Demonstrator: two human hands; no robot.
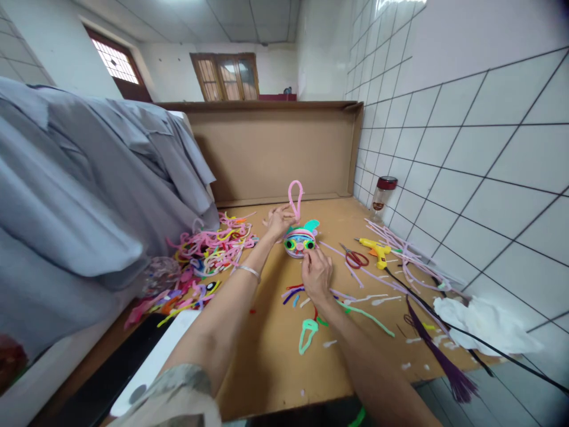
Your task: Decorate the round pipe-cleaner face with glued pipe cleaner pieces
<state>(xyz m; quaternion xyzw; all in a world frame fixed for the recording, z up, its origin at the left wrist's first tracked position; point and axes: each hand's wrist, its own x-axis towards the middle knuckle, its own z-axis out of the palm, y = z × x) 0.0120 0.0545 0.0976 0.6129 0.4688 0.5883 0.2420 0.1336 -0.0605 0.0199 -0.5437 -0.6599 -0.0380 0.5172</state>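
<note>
A round striped figure (300,239) of coiled pipe cleaners, with green-and-yellow eyes, a pink nose and teal ears, stands at the middle of the table. My left hand (281,222) is at its upper left, fingers closed near the base of a pink pipe-cleaner loop (295,194) that rises above the figure. My right hand (317,270) is closed at the figure's lower right edge, its fingertips touching it near the nose and eye. Just what the fingertips pinch is partly hidden.
A pile of pipe cleaners (217,249) lies left. On the right are scissors (355,258), a yellow glue gun (377,250) with a black cable, a glass bottle (383,196) and white tissue (484,323). A green loop (307,336) lies in front. Cardboard (280,154) stands behind.
</note>
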